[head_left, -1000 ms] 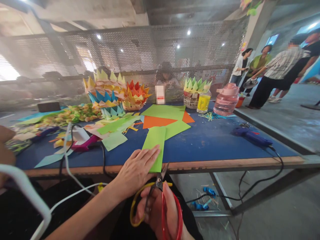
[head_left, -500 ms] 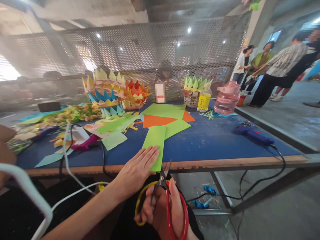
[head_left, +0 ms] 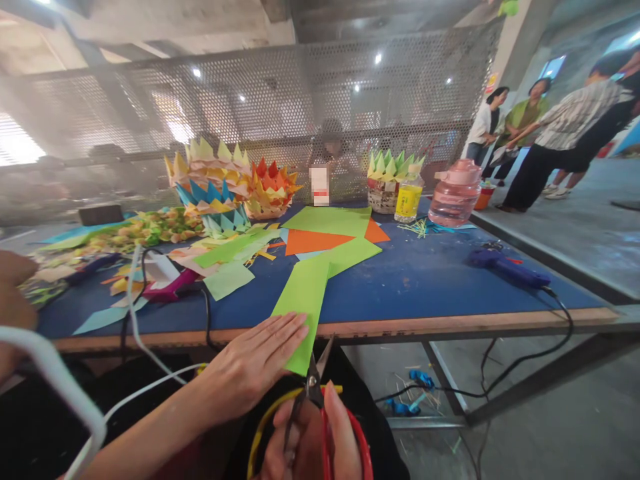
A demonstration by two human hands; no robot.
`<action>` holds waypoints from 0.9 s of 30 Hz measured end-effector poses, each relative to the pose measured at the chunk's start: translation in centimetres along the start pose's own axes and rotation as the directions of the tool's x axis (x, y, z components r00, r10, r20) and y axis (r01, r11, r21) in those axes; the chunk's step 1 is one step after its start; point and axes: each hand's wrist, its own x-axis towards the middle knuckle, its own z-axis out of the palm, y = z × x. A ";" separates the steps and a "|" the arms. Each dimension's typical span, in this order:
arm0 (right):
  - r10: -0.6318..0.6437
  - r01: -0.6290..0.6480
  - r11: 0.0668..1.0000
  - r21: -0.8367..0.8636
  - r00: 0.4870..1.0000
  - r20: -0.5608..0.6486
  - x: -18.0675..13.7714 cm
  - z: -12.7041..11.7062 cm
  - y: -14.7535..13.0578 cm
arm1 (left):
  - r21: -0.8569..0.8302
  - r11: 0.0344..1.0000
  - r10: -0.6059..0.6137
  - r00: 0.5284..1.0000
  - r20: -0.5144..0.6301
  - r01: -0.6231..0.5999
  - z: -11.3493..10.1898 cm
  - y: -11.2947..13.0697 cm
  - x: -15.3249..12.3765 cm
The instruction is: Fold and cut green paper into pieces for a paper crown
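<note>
My left hand (head_left: pixel 250 363) lies flat with fingers stretched out on the near end of a long green paper strip (head_left: pixel 303 300). That end hangs over the front edge of the blue table (head_left: pixel 425 280). Below the edge my right hand (head_left: pixel 313 440) grips scissors (head_left: pixel 313 390) with one yellow and one red handle loop. The blades are parted and point up at the strip's near right corner.
Green and orange sheets (head_left: pixel 325 233) lie mid-table, paper crowns (head_left: pixel 225 180) behind them. A pink bottle (head_left: pixel 453 193) and yellow bottle (head_left: pixel 409 200) stand far right, a blue glue gun (head_left: pixel 505 267) with cord near the right edge. Several people stand at the far right.
My left hand has pulled the green strip towards me, so its end now overhangs the table edge. The scissors have dropped lower and sit at the strip's corner.
</note>
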 end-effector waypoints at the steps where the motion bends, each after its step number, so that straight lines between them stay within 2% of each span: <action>1: 0.007 -0.007 1.000 0.011 1.000 -0.007 0.0 0.2 -0.1 | -0.038 0.999 -0.011 1.000 0.024 0.012 -0.2 -0.2 0.0; 6: -0.021 0.021 1.000 0.016 0.999 -0.031 0.7 0.8 -1.1 | -0.218 0.974 -0.041 0.995 0.087 0.059 -1.0 -1.3 1.2; 10: -0.059 0.058 0.998 -0.016 0.998 -0.039 1.4 0.7 -0.9 | -0.204 0.976 -0.052 0.992 0.112 0.074 -0.5 -1.6 1.4; 14: -0.099 0.100 0.995 0.017 0.994 -0.047 1.9 0.5 -0.2 | -0.171 0.983 -0.050 0.995 0.089 0.065 0.3 -1.5 1.0; 21: -0.133 0.134 0.990 0.044 0.991 -0.022 2.3 -1.4 0.5 | -0.179 0.982 -0.044 0.995 0.085 0.059 0.7 -1.5 0.9; 23: -0.146 0.147 0.988 0.048 0.989 -0.027 2.4 -1.2 0.3 | -0.186 0.981 -0.046 0.995 0.084 0.061 0.7 -1.5 0.9; 27: -0.083 0.085 0.996 0.031 0.994 -0.077 2.0 0.7 -1.4 | -0.200 0.978 -0.046 0.994 0.099 0.065 0.5 -1.5 0.8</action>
